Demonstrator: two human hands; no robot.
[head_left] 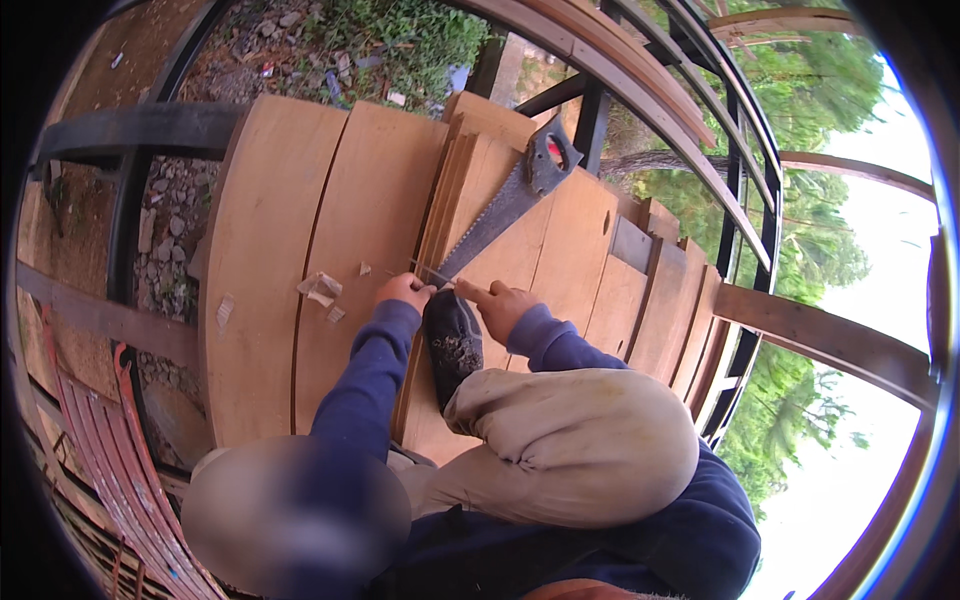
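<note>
A handsaw (500, 218) with a dark handle lies slanted on the wooden boards, its toothed edge to the left and its narrow end toward me. At that end, a thin rod (431, 270), which looks like a slim file, crosses close to the blade. My right hand (505, 305) grips the rod's near end, index finger stretched along it. Close by on the left, my left hand (403, 291) is closed, its fingertips pinched near the blade's tip; what they hold is too small to make out. My black boot (455, 345) stands right below both hands.
Wide planks (265, 230) form the surface beneath me, with a raised stack of boards along the middle. Crumpled paper scraps (320, 288) lie to the left. Dark metal framing (130, 135), a red slatted chair (110, 430) and rubble surround the platform; trees stand on the right.
</note>
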